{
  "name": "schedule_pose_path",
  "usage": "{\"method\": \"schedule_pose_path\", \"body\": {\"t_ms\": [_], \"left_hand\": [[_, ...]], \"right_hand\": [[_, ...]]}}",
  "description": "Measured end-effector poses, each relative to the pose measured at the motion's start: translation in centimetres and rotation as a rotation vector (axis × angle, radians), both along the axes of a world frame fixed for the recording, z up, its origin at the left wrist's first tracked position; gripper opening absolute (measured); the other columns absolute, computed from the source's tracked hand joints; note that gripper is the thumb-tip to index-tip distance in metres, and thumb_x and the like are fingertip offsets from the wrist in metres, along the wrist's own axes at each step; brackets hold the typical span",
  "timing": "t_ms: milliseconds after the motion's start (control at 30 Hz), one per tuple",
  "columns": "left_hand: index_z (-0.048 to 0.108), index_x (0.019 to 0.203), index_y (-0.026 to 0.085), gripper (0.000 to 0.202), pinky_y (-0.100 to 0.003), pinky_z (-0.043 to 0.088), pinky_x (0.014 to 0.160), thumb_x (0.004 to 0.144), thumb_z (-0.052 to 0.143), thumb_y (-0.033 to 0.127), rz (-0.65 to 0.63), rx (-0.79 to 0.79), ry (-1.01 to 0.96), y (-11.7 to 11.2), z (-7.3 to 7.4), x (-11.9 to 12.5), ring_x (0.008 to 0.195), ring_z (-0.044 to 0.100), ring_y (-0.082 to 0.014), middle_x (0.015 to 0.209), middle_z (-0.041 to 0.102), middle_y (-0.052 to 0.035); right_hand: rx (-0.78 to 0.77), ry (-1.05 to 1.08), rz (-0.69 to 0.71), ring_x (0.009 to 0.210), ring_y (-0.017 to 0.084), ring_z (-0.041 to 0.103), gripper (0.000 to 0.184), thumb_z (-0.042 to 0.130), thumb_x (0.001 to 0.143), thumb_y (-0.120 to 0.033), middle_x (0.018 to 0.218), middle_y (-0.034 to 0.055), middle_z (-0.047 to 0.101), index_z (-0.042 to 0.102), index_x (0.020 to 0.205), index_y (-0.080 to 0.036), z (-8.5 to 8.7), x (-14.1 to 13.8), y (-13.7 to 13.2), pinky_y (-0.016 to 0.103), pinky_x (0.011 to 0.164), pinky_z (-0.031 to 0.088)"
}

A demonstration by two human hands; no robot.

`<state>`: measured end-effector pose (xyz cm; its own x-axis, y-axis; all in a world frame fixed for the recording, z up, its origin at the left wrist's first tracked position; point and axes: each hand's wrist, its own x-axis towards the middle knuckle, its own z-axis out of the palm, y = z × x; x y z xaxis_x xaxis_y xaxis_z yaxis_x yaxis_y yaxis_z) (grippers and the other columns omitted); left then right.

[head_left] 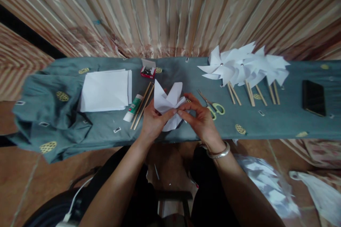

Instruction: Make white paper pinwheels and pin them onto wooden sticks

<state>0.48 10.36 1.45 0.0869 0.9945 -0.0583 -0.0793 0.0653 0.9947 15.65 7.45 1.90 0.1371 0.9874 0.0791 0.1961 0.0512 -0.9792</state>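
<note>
A white paper pinwheel (172,95) with folded blades is held up in front of me, over the near edge of the table. My left hand (154,120) grips it from the left, its thumb pressed near the centre. From the right, my right hand (198,113) pinches at the same centre with thumb and forefinger; whether a small pin is between them I cannot make out. Left of the hands lie two wooden sticks (144,106) and a green and white glue stick (133,108). Green-handled scissors (213,106) rest just right of my right hand.
A red box of pins (148,71) stands open behind the hands. To the left is a stack of white paper (105,92). Several finished pinwheels (245,64) on sticks lie at right, then a black phone (313,97). A plastic bag of paper pieces (269,184) is on the floor.
</note>
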Motion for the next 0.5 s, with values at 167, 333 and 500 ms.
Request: {"method": "schedule_pose_path", "body": {"t_ms": [167,333,500], "left_hand": [[0.058,0.124,0.013,0.070,-0.044,0.059,0.087,0.063,0.083,0.036,0.006,0.013,0.007,0.1,0.2,-0.2,0.096,0.072,-0.0276,0.108,0.074,-0.0121],[0.058,0.125,0.013,0.070,-0.042,0.059,0.086,0.063,0.084,0.035,-0.004,-0.013,0.025,-0.1,0.9,-0.4,0.096,0.072,-0.0271,0.109,0.074,-0.0124],[0.057,0.126,0.013,0.073,-0.040,0.059,0.084,0.062,0.084,0.034,-0.027,-0.052,0.032,-0.3,1.1,-0.4,0.096,0.072,-0.0266,0.110,0.074,-0.0116]], "right_hand": [[0.021,0.032,-0.102,0.138,0.028,0.044,0.029,0.079,0.071,-0.036,0.138,0.0087,0.058,0.069,0.094,-0.024,-0.6,-0.4,0.0,0.051,0.117,0.028],[-0.047,0.154,-0.114,0.136,0.030,0.046,0.078,0.084,0.063,-0.039,0.145,0.0140,0.052,0.052,0.132,-0.021,-0.8,-0.2,0.2,0.049,0.116,0.033],[-0.135,0.356,0.032,0.103,0.027,0.068,0.086,0.083,0.062,-0.036,0.114,0.0096,0.070,0.043,0.137,-0.021,0.0,0.1,0.4,0.044,0.093,0.053]]}}
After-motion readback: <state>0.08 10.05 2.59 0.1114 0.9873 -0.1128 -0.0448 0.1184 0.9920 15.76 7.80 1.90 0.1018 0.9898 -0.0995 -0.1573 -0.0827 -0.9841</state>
